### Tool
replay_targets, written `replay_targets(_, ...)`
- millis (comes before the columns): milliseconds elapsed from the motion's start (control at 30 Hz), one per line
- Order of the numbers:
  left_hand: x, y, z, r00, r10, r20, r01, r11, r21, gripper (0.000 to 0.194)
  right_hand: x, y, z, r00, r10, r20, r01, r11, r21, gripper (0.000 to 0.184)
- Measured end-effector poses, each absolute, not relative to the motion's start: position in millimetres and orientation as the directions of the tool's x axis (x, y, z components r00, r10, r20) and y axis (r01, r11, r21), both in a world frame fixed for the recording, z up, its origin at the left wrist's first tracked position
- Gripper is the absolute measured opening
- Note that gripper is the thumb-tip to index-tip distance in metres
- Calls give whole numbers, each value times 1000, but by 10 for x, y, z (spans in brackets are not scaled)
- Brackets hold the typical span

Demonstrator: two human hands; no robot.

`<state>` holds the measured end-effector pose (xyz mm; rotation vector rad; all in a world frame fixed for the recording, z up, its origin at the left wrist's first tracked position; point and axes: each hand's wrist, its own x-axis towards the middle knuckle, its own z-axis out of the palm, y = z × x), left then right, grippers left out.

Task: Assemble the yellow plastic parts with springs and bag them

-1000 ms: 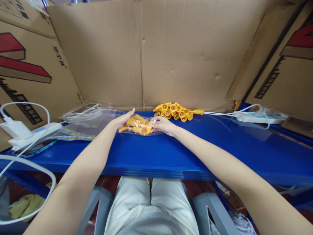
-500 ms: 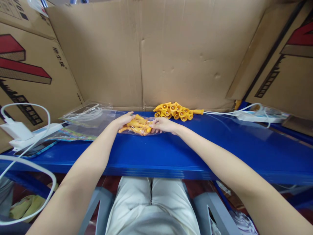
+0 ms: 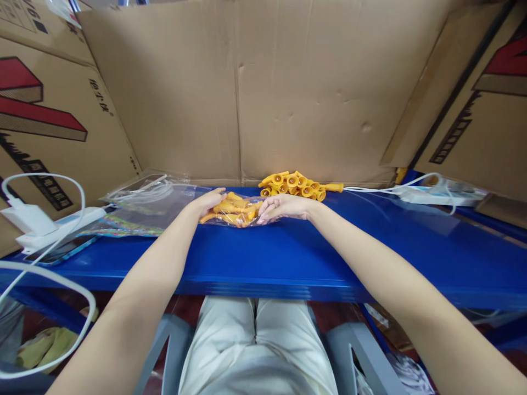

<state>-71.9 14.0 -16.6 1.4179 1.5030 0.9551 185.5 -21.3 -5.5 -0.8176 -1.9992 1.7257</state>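
A clear plastic bag [image 3: 218, 222] lies on the blue tabletop with several yellow horn-shaped plastic pieces [image 3: 233, 207] inside. My left hand [image 3: 209, 201] grips the bag's left end, its fingers reaching over the far side. At the bag's right end, my right hand [image 3: 284, 207] has its fingers closed on the plastic edge, beside the pieces. Behind my right hand is a loose pile of yellow horn-shaped pieces [image 3: 294, 184], mostly with their round mouths toward me. One piece in the pile points its wider end to the right.
Flat clear bags [image 3: 140, 211] lie left of my left hand. Further left are a white power strip [image 3: 61, 227], a charger and a phone [image 3: 61, 249]. A tall cardboard sheet [image 3: 239, 93] stands behind the blue table [image 3: 267, 263]. White cables [image 3: 374, 190] run along the back right.
My right hand has shifted slightly right, off the yellow pieces and onto the bag's edge. My left hand and the pile have stayed put.
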Motion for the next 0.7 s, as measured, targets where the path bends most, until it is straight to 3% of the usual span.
replay_targets(300,-668,92,-125,-42,993,-113,338,120,934,56,1871,-275,13,-789,611,-65,147,85,-986,19)
replay_targets(500,-671,98,-126,-47,993,-112,328,121,937,56,1844,-350,48,-856,516,-23,82,92,-992,16)
replay_targets(700,-673,113,-145,-48,994,-102,347,112,931,55,1862,-360,77,-799,602,-12,107,122,-987,23)
